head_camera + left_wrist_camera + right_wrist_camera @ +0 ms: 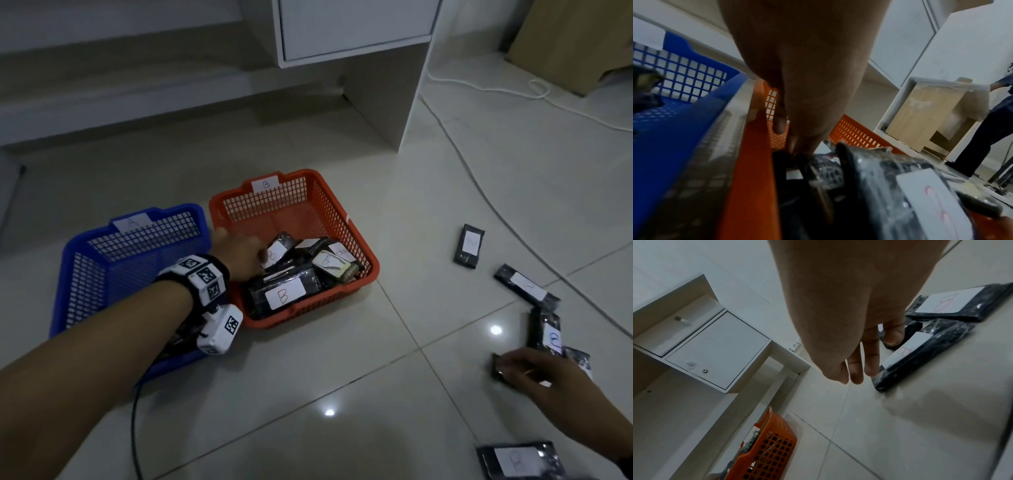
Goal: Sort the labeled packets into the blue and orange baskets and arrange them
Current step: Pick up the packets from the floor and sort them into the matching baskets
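The blue basket, tagged A, stands on the floor to the left of the orange basket, tagged B. Several black packets with white B labels lie in the orange one. My left hand reaches into the orange basket, its fingers pointing down and touching the top of the packets. My right hand hovers low at the right with straight fingers at the edge of a floor packet labelled B. Other packets lie around it.
A white desk with a drawer unit stands behind the baskets. Across the tiles at the right runs a white cable, near a cardboard box. A black cable trails from my left wrist. Another person stands farther off.
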